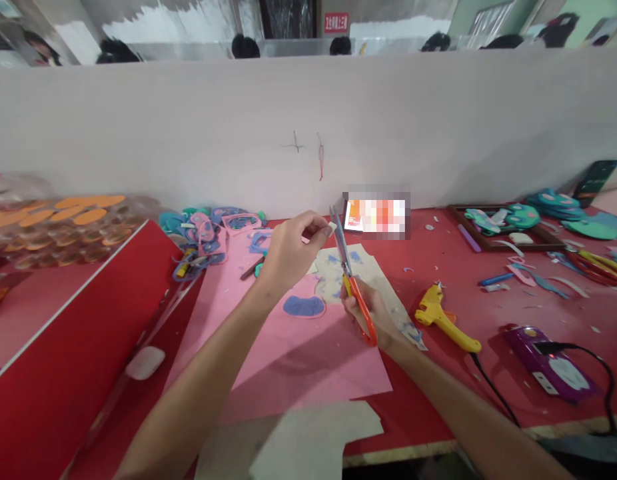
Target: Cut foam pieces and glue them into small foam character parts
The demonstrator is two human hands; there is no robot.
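"Left hand [291, 250]?"
"Fingertips pinched on a small pale scrap [332, 227], part-hidden, material unclear, at eleven o'clock from the right hand [372, 308]."
"And that one?"
"Fingers closed around orange-and-yellow-handled metal scissors [356, 291], some hidden behind the handles."

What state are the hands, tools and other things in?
Left hand, pinching a pale scrap
Right hand, gripping scissors
Scissors, blades pointing up
Glue gun, lying down
Purple box, lit, cable plugged in
Screen, lit
Tray, holding green pieces
Pink sheet, flat
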